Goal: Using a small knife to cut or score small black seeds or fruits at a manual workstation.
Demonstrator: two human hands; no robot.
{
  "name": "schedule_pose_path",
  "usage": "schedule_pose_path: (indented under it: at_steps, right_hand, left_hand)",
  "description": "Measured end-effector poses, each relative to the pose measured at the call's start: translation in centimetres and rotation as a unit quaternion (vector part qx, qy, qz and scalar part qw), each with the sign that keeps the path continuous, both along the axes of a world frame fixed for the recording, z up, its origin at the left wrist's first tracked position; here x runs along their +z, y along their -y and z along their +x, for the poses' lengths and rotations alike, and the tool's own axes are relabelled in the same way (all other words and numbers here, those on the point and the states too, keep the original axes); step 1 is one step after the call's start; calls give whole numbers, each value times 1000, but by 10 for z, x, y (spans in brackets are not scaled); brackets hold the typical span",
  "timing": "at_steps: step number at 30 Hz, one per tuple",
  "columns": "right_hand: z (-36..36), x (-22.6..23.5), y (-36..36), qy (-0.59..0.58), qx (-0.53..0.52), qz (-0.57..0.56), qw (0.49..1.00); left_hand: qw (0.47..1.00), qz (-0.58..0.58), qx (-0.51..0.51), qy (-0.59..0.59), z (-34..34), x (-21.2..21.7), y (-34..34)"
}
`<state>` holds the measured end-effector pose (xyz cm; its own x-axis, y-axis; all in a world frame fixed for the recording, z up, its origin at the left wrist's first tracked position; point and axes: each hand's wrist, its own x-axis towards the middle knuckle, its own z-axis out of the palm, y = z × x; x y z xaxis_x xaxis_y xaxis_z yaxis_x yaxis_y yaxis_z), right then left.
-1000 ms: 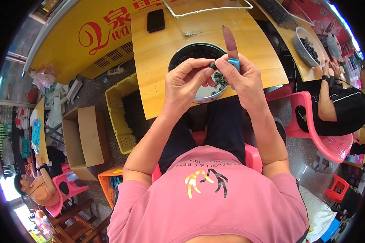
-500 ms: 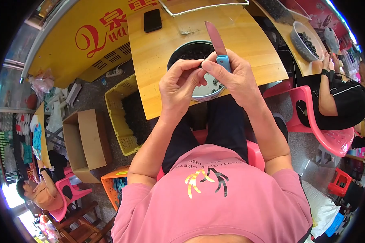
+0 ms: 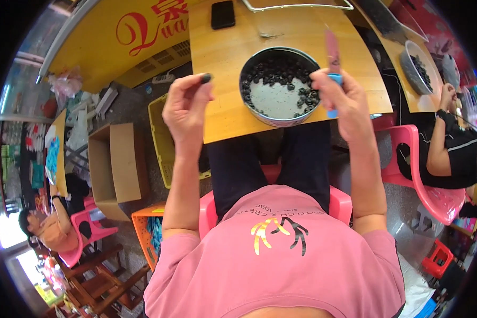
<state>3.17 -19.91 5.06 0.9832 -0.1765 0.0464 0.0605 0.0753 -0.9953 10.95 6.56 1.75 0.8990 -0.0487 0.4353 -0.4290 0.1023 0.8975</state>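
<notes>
We count two hands up: the left hand (image 3: 187, 108) pinching one small dark piece (image 3: 206, 78), the right hand (image 3: 344, 100) gripping one knife (image 3: 332, 58) with a blue handle. One round metal basin (image 3: 279, 87) sits on one wooden table (image 3: 233, 58), with too many dark pieces inside to number. One black phone (image 3: 222, 14) lies up top. A second bowl (image 3: 414, 68) stands at the right. We spot three pink chairs (image 3: 429, 185), one cardboard box (image 3: 113, 169), one yellow crate (image 3: 164, 138).
</notes>
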Motion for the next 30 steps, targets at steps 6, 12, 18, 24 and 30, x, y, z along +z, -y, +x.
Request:
schedule_pose_path:
  at_steps: [6, 12, 18, 24, 30]
  right_hand:
    - [-10, -19, 43, 7, -74, 19, 997]
    - [-20, -30, 52, -6, -85, 13, 996]
    - [-32, -24, 47, -12, -92, -2, 996]
    - [-40, -24, 54, -16, -104, 17, 994]
    - [-20, -25, 23, -28, -80, -13, 996]
  left_hand:
    - [933, 331, 143, 6, 13, -34, -77]
    - [945, 308, -79, 82, 19, 7, 6]
    - [818, 454, -314, 162, 37, -16, 114]
    - [748, 536, -328, 214, 43, -34, 142]
    - [866, 385, -306, 85, 22, 18, 115]
